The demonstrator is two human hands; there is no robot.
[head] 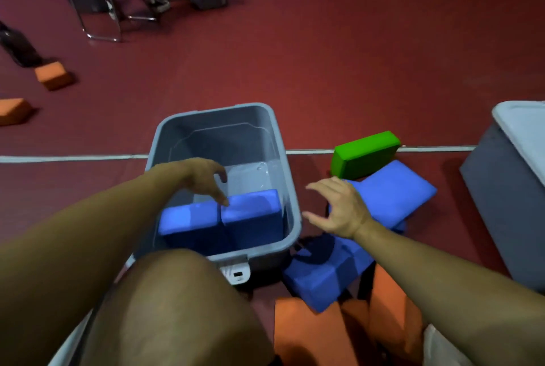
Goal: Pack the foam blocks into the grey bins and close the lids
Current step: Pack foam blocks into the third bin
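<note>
Open grey bin (259, 129), lid off, upright on the red floor. Inside, two blue foam blocks (224, 224) lie side by side, touching, against the near wall. Right of the bin: green block (364, 154) leaning on a blue block (395, 191), more blue blocks (321, 277) and orange blocks (306, 333) nearer. Second grey bin (501, 188) far right, lidded.

Dark red floor (339, 70) with white line (73, 157) carries open grey bin (165, 135); right of bin, heap of blue foam blocks (398, 191), green block (364, 154) atop; lidded grey bin (501, 203) further right; two orange blocks (54, 74) far left; orange blocks (306, 333) at near right of bin.
</note>
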